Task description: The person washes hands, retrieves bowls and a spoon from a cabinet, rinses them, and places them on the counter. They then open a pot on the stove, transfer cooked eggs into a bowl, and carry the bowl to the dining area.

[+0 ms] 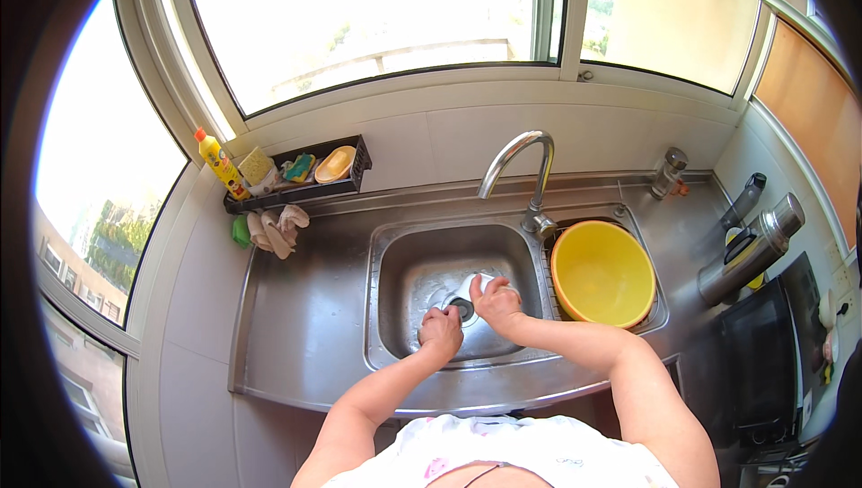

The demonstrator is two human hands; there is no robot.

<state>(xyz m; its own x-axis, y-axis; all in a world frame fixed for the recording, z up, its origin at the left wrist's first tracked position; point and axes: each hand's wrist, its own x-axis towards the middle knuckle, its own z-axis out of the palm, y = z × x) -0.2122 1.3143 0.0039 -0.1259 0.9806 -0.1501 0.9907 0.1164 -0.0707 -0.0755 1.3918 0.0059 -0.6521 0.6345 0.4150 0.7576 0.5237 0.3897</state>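
Both my hands are down in the stainless steel sink basin [411, 266]. My right hand [500, 301] grips a small white item [481, 281], mostly covered by the fingers, so its kind is unclear. Left of it, my left hand [442, 330] is low in the basin with curled fingers by the round drain [462, 309]. Whether anything lies within those fingers is hidden. Wet patches glisten on the basin floor. The chrome gooseneck faucet [544, 171] arches above the basin's back edge, and no stream of water shows from its spout.
A yellow plastic basin [603, 276] rests on a wire rack at right. Beyond it stand a steel thermos [747, 252] and a glass jar [669, 175]. A black caddy [357, 181] holds sponges, a soap dish [335, 165] and a yellow bottle [221, 163]; gloves [273, 231] hang below.
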